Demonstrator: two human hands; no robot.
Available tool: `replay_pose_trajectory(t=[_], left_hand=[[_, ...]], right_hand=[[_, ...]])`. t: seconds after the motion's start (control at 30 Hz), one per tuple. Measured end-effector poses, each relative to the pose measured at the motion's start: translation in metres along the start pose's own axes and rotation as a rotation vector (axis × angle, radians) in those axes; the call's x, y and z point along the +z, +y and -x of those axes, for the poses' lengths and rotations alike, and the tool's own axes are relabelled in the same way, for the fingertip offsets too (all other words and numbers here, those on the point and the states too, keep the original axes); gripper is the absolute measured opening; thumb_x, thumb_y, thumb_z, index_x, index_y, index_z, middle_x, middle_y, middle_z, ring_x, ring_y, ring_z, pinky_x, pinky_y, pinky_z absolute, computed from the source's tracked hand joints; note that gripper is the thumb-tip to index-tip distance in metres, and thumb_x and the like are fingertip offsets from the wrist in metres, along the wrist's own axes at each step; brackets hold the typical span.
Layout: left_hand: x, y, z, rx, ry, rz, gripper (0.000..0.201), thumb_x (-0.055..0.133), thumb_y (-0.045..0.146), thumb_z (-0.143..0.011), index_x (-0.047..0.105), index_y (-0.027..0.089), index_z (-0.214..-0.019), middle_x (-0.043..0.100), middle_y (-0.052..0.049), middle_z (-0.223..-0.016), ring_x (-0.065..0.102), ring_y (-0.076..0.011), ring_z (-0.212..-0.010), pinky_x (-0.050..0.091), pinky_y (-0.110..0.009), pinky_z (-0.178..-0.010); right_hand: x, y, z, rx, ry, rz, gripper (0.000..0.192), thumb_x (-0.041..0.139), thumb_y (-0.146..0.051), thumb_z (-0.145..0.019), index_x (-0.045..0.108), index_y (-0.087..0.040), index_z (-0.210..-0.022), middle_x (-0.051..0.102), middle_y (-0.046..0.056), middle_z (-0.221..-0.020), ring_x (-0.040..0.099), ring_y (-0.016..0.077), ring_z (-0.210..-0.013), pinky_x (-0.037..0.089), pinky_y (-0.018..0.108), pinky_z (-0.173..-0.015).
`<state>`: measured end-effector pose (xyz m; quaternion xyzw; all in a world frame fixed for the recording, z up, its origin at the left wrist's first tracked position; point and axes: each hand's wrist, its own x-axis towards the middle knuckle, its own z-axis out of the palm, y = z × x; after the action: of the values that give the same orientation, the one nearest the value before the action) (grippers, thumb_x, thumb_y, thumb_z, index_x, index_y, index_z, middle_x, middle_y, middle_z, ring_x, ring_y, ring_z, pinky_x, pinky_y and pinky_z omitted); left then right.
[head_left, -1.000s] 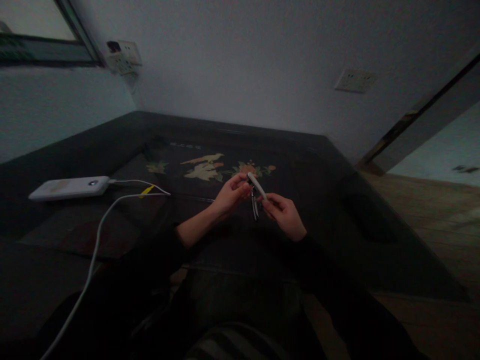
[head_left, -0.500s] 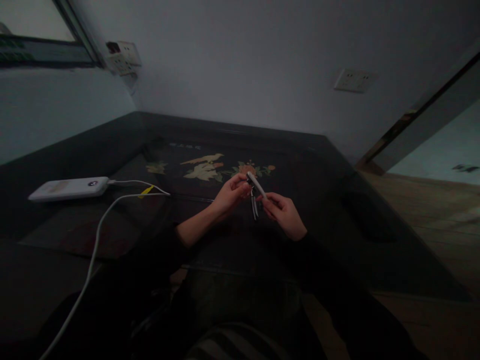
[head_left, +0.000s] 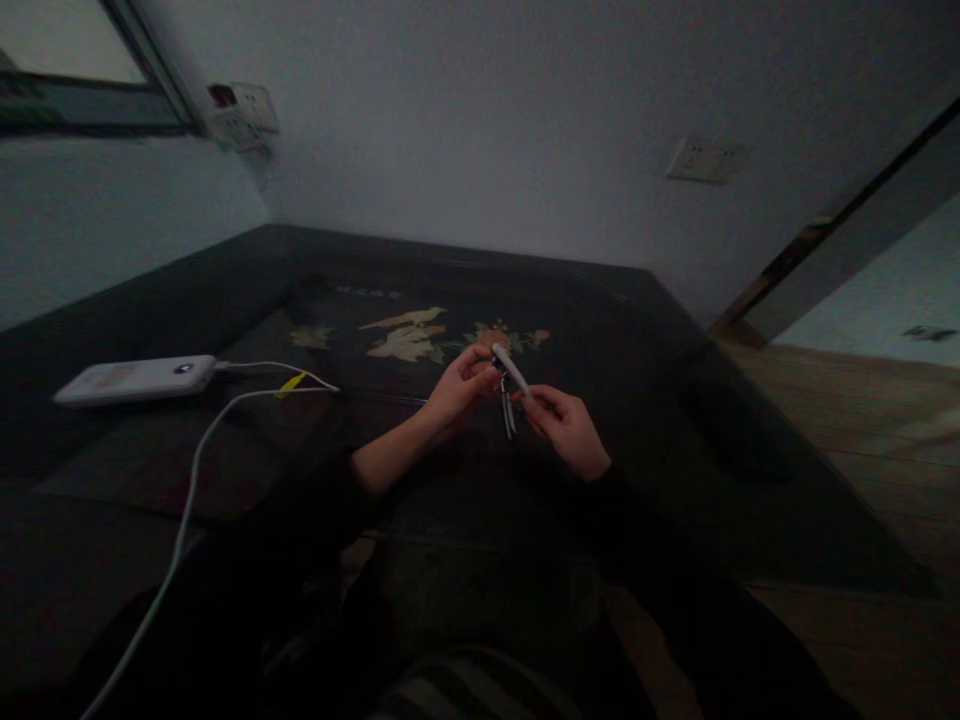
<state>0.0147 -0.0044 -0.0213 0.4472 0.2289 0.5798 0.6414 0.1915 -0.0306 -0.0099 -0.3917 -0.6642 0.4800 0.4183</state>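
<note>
A small white folding tool point(head_left: 511, 371), perhaps a clipper in this dim view, is held above the dark counter point(head_left: 637, 330) between both hands. The left hand point(head_left: 459, 388) pinches its far end while the right hand point(head_left: 564, 428) steadies the near end, so thin metal parts hang free. A white power bank point(head_left: 135, 379) lies far left.

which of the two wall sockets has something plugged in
The wall socket in the left corner by the window: a dark plug sits in its upper left. The other wall socket, on the right of the back wall, shows a bare faceplate.
</note>
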Motion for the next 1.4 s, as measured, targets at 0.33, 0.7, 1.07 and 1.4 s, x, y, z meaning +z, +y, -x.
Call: replay_pose_trajectory(t=[0.33, 0.7, 1.07, 1.4], left_hand=[[0.0028, 0.0029, 0.0005, 0.002, -0.012, 0.05, 0.047, 0.084, 0.041, -0.063, 0.056, 0.017, -0.092, 0.049, 0.008, -0.059, 0.043, -0.0048, -0.053, 0.034, -0.02, -0.055], [0.0021, 0.0026, 0.0008, -0.003, -0.002, 0.013, 0.048, 0.084, 0.044, -0.061, 0.057, 0.017, -0.09, 0.049, 0.008, -0.057, 0.042, -0.005, -0.052, 0.032, -0.02, -0.054], [0.0006, 0.0022, 0.0004, -0.004, 0.009, 0.02, 0.049, 0.085, 0.044, -0.06, 0.055, 0.018, -0.09, 0.05, 0.008, -0.058, 0.045, -0.0053, -0.053, 0.033, -0.019, -0.055], [0.0007, 0.0021, -0.0003, 0.003, -0.018, 0.043, 0.047, 0.083, 0.043, -0.064, 0.058, 0.017, -0.094, 0.049, 0.007, -0.059, 0.042, -0.0051, -0.052, 0.033, -0.019, -0.054]], right_hand=[[0.0015, 0.0002, 0.0036, 0.016, -0.122, -0.11, 0.038, 0.061, -0.049, -0.082, 0.065, -0.013, -0.093, 0.042, -0.005, -0.056, 0.034, 0.0066, -0.046, 0.021, 0.022, -0.043], [-0.002, 0.0015, -0.0027, -0.007, 0.058, 0.001, 0.042, 0.062, -0.052, -0.08, 0.067, -0.012, -0.093, 0.043, -0.005, -0.055, 0.035, 0.0073, -0.046, 0.023, 0.023, -0.044], [0.0009, 0.0006, 0.0, -0.008, 0.034, 0.033, 0.044, 0.061, -0.054, -0.081, 0.066, -0.012, -0.093, 0.043, -0.004, -0.057, 0.036, 0.008, -0.049, 0.023, 0.023, -0.045], [0.0025, -0.004, 0.0049, -0.004, -0.09, -0.047, 0.041, 0.061, -0.052, -0.082, 0.065, -0.013, -0.093, 0.041, -0.005, -0.055, 0.034, 0.0073, -0.047, 0.022, 0.023, -0.044]])
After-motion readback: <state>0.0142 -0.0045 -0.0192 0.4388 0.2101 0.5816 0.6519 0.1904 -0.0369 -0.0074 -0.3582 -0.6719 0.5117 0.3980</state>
